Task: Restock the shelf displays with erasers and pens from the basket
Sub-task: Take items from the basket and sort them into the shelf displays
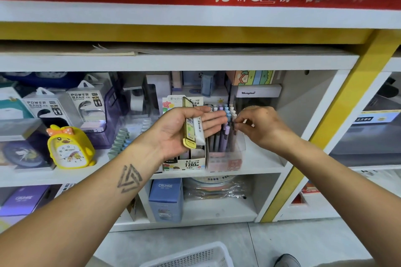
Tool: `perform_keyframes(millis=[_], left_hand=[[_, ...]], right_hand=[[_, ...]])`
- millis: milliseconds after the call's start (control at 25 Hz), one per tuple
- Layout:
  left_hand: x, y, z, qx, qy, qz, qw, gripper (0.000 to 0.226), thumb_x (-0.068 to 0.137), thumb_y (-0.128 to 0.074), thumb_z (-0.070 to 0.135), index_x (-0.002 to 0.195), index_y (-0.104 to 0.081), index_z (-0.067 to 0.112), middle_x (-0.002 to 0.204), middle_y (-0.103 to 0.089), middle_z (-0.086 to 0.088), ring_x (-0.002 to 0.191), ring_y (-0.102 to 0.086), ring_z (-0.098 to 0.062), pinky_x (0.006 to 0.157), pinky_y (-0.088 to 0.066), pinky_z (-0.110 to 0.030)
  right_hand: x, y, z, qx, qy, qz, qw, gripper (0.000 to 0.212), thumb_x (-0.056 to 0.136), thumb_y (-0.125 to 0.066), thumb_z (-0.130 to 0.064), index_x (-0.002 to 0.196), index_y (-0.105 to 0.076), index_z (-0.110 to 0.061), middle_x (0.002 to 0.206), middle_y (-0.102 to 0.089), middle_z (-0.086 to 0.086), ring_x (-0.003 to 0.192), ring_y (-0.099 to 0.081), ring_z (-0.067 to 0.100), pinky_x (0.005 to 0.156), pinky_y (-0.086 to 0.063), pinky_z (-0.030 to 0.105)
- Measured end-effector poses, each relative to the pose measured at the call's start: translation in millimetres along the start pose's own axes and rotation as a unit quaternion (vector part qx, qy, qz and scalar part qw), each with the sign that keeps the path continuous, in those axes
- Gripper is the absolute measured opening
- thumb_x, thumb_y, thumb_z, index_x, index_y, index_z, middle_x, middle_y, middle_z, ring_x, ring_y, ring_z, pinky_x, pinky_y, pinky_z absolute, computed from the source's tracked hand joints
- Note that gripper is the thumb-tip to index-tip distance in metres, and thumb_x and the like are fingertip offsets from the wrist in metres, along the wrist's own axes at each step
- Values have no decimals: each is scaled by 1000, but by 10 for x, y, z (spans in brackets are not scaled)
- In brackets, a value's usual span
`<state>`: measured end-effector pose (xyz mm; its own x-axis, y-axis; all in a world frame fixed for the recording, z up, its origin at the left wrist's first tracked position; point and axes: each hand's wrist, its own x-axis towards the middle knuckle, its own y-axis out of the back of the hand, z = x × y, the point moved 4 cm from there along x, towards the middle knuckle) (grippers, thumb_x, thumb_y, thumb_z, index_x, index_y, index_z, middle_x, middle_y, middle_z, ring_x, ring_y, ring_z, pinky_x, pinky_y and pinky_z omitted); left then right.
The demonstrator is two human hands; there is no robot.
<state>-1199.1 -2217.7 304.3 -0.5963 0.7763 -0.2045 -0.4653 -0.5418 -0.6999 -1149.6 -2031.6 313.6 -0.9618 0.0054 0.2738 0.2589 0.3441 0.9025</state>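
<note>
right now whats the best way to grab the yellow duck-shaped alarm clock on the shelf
Take the yellow duck-shaped alarm clock by its rounded body, thumb on one flank and fingers on the other, coming straight in from the open front of the shelf. It stands upright, dial facing out. Its left side sits close to a dark box, so slide the fingers in gently there. The orange bow on top looks too small to hold.

shelf [260, 165] | pen box [225, 158], lead box [184, 161], duck clock [69, 147]
</note>
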Motion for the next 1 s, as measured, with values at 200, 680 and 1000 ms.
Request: perform_keyframes(millis=[200, 680, 1000], left_hand=[[-24, -15, 117, 23, -86, -4, 996, 38, 93, -49, 5, 131, -49, 7, 132, -63, -13, 123, -60, -26, 111, -39, -48], [-536, 719, 717, 107, -145, 273, 945, 18, 100, -54, 22, 112, -63, 12, 79, -68, -9, 55, -58, -20, 46, -47, -27], [-1148, 1227, 1001, 248, -64, 395, 882, 34, 89, -46, 46, 80, -54, 15, 59, -52, -4, 36, -32, -15, 41, -24, -16]], right_hand=[[11, 52, -341, 317, -60, 11, 946, 14, 93, -70, -27, 102, -69, -16, 82, -74, 7, 70, -68, 22, 59, -52, 31], [322, -361, -884, 446, -111, -19, 888, 24, 91, -69, -2, 109, -75, -16, 82, -75, 12, 63, -68, 18, 59, -58, 25], [634, -625, -1394, 207, 18, 16, 978, 16, 92, -69, -9, 103, -74, -18, 85, -72, -1, 72, -71, 14, 69, -59, 27]])
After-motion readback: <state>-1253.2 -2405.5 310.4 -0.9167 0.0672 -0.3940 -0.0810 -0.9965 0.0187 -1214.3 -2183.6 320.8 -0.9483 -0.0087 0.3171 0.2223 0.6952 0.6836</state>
